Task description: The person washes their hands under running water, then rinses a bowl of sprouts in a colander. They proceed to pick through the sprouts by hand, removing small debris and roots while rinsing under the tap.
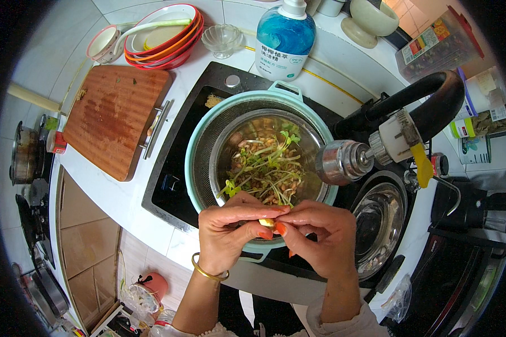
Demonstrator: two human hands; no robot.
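Note:
Both my hands meet over the near rim of a light green basin [190,168]. My left hand [232,229] pinches a small yellow piece [267,222], perhaps a bean or a sprout's seed, between thumb and fingers. My right hand [316,231] has its thumb and fingertips on the same piece from the other side. Beyond the fingers a steel bowl [216,147] of water holds bean sprouts [274,162] with green leaves and pale stems, and brown beans or husks among them. The bowl sits in a mesh strainer [203,139] inside the basin.
The basin stands over a black sink [164,185]. A faucet head [341,162] hangs at the bowl's right edge. Left lies a wooden cutting board [114,118]; behind are stacked red-rimmed bowls [164,46], a glass dish [222,40] and a dish soap bottle [284,46]. A steel basin [381,227] stands right.

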